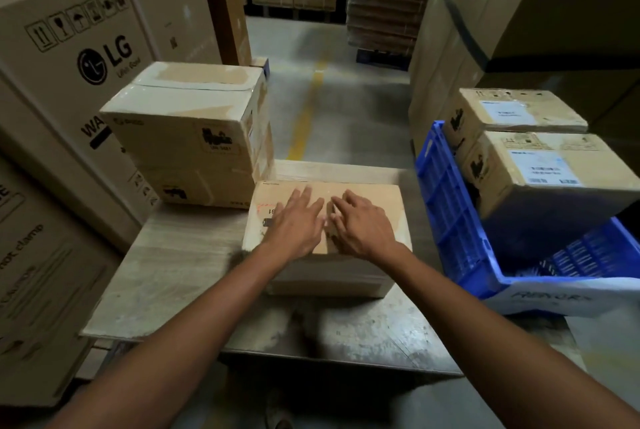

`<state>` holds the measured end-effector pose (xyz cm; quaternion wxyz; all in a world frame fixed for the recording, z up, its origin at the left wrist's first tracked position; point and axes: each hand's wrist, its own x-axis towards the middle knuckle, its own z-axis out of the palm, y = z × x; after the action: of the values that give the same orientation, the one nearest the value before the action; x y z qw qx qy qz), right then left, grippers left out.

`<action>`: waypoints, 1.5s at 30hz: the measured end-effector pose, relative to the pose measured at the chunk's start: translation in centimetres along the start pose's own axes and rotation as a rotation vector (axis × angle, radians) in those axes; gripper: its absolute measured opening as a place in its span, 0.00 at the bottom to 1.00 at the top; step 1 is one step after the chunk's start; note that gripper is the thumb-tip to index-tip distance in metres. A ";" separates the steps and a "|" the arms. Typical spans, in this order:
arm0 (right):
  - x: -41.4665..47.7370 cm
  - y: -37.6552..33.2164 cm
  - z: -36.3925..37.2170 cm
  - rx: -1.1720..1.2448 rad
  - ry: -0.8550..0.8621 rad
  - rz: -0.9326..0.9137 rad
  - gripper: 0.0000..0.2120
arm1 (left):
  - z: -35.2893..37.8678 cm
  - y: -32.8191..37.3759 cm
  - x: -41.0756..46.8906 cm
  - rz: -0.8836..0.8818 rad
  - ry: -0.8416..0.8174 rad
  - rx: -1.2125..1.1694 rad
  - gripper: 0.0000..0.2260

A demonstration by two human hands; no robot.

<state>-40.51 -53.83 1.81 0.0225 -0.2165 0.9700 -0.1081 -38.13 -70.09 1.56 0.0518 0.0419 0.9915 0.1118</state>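
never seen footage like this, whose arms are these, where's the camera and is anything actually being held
There is no machine here: a person works with bare hands, and the single picture comes from a wide-angle camera worn on their head, looking forward and down. That is why both arms reach in from the bottom. The left hand and right hand lie on top of a small cardboard box, fingers spread; nothing is gripped. The box sits on a worn table, beside a larger taped box. To the right, a blue crate holds two labelled boxes.
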 end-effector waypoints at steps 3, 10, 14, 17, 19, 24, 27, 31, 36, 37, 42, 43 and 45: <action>-1.8 1.9 1.3 -0.065 -0.060 0.110 0.27 | 2.0 2.1 -0.4 0.081 0.025 0.029 0.23; -2.5 1.8 2.2 -0.090 -0.048 0.152 0.28 | 2.8 1.9 -0.2 0.090 0.063 0.075 0.23; -4.7 1.5 2.1 -0.046 0.039 0.360 0.33 | 2.6 1.2 -1.8 -0.021 0.150 0.037 0.26; -6.5 1.9 2.4 0.187 0.157 0.565 0.39 | 2.2 -1.1 -2.7 -0.287 0.261 -0.001 0.25; -7.0 2.4 2.7 0.505 0.220 0.680 0.43 | 2.0 -2.3 -3.4 -0.436 0.263 -0.118 0.23; -6.7 2.7 1.9 0.750 0.310 0.722 0.34 | 1.9 -2.0 -3.5 -0.468 0.327 -0.280 0.21; -5.8 2.6 -0.6 0.672 0.382 0.671 0.33 | 2.3 -1.2 -3.3 -0.469 0.389 -0.353 0.21; -4.0 2.8 -4.6 0.515 0.523 0.523 0.30 | 3.8 0.6 -3.6 -0.500 0.398 -0.547 0.28; -2.8 1.5 -6.6 0.277 0.519 0.300 0.29 | 6.7 2.1 -5.3 -0.521 0.316 -0.687 0.25; -2.9 1.3 -6.7 0.273 0.512 0.261 0.28 | 6.2 2.0 -5.4 -0.539 0.332 -0.659 0.23; -3.9 0.7 -6.8 0.399 0.454 0.049 0.24 | -0.5 1.6 -4.5 -0.430 0.557 -0.799 0.22; -4.2 0.3 -6.7 0.443 0.445 0.011 0.22 | -2.2 1.7 -4.3 -0.407 0.587 -0.875 0.22; -4.5 -0.4 -5.7 0.606 0.464 -0.022 0.16 | -4.5 1.4 -3.8 -0.376 0.579 -1.072 0.21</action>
<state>-36.82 -51.16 7.46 -0.1360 -0.1799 0.8709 -0.4365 -34.75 -70.07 6.59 -0.1859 -0.1965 0.7623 0.5880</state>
